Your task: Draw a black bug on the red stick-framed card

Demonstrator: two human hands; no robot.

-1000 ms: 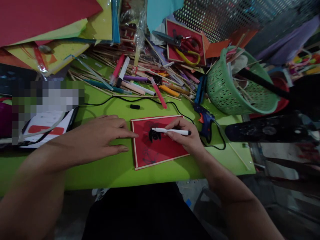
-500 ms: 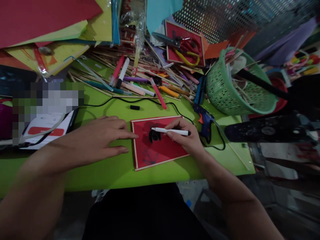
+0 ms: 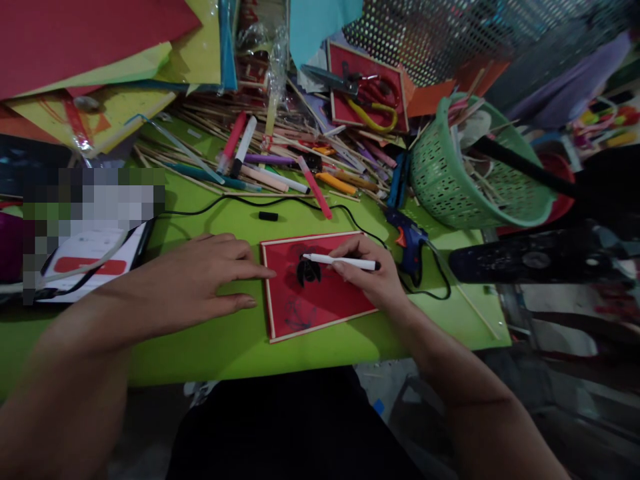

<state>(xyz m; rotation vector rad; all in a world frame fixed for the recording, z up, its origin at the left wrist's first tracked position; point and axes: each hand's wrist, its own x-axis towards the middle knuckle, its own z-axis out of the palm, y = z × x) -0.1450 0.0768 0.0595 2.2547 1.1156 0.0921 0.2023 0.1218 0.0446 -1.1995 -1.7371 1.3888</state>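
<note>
A red card edged with thin wooden sticks lies on the green table. It bears a black inked shape and fainter dark lines near its lower left. My right hand grips a white marker, its tip on the upper part of the black shape. The fingers of my left hand are apart and hold nothing; the index fingertip rests on the card's left edge. A black marker cap lies on the table beyond the card.
A blue glue gun with a black cord lies right of the card, near a green basket. Markers and thin sticks are heaped at the back, below scissors. A phone lies at left, coloured paper behind.
The black shape looks slightly more filled in. Both hands keep nearly the same place, with the marker tip still on the card; the view has shifted a little.
</note>
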